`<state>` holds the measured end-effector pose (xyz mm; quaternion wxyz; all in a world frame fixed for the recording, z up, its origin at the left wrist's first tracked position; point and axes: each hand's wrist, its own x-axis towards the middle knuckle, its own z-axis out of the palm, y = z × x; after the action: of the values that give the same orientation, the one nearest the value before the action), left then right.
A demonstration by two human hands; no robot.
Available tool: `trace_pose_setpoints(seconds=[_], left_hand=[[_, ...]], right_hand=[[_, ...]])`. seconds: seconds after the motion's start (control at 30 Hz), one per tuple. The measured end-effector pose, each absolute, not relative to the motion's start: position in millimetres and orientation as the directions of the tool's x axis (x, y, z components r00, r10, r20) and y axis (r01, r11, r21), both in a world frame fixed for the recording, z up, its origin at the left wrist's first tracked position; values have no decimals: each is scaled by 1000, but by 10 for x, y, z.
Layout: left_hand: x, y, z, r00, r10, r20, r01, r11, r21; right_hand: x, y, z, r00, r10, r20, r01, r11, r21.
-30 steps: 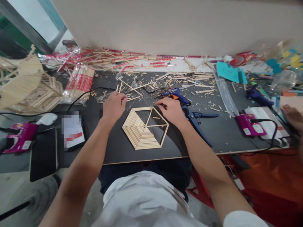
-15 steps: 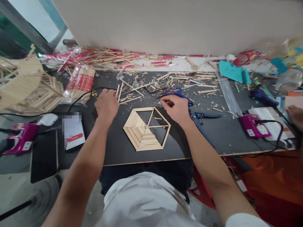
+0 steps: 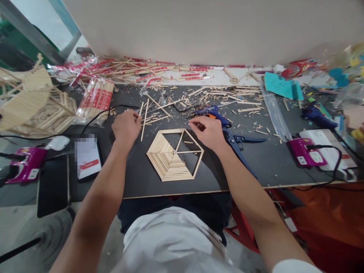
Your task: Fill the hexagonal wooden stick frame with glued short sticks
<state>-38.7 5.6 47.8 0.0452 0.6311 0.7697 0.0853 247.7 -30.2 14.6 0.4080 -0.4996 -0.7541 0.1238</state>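
My left hand (image 3: 127, 128) is closed left of the hexagon, its fingertips pinched at a thin wooden stick (image 3: 145, 120). A few other loose sticks (image 3: 156, 120) lie just beyond those fingers. My right hand (image 3: 209, 132) hovers by the upper right edge of the hexagon, thumb and fingers pinched together; whatever is between them is too small to make out. Flat on the table between my hands is a wooden stick hexagon (image 3: 178, 176). Its left and lower parts are filled with rows of sticks, while its upper and right sections are bare frame with a short loose piece inside.
A blue glue gun (image 3: 209, 110) and blue-handled cutters (image 3: 239, 146) lie by my right hand. Stick scraps (image 3: 236, 93) litter the back. Phones (image 3: 53, 185), a wrapped stick bundle (image 3: 95, 99) and a stick model (image 3: 36, 102) stand left; a magenta power adapter (image 3: 303, 153) is right.
My left hand has shifted slightly down and left, and a stick by its fingers has come nearer. My right hand has moved a little left. At the right edge, another person's hand has left view.
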Motion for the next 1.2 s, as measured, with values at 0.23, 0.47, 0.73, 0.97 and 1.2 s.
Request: trace_pose_setpoints(seconds=[0.23,0.47,0.73,0.97,1.2], left_hand=[[-401,70,350,-51,981,187,957,-5,291],[-365,-13,410,15,973,231,945,-89,314],[-359,-1,423,102,968,228,946,-165,279],[-263,272,486,177,958,226,916,-244,317],[6,569,471,231,964,132,935,-257,245]], right_hand=[[2484,-310,186,-185,863,469,671,460,-582],[2496,-306,163,-184,857,481,658,471,-587],[2473,-311,174,-185,853,488,649,479,-591],[2485,-302,139,-213,858,467,640,484,-597],[2492,-303,159,-226,873,431,659,463,-592]])
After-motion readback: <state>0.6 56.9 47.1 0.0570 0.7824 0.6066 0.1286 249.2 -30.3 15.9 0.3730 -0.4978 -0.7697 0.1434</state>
